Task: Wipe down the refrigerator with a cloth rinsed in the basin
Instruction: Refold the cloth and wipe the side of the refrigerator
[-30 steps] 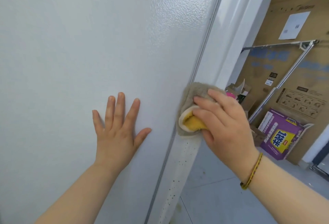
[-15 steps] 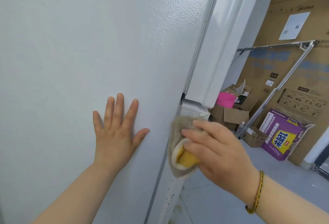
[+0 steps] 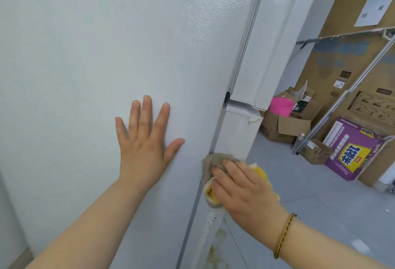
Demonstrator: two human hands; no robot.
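Plainly we are in the wiping step. Our left hand [image 3: 147,140] lies flat on the side of the tall white textured-metal refrigerator [image 3: 85,55], its grip spread and holding nothing, bracing us. Further right, on the refrigerator's front edge just below the gap between its doors, our right hand [image 3: 243,189] curls its grip over the grey and yellow cloth [image 3: 213,162] and presses it to the lower door. We judge the next move calls for a firm stroke down that edge, over the dark specks [image 3: 211,224] beneath the cloth. Right of the refrigerator, a round pink plastic basin [image 3: 281,106] sits among open brown cardboard boxes [image 3: 286,125]. Beyond it, a purple carton [image 3: 354,151] bears a yellow label whose large characters we cannot read surely.
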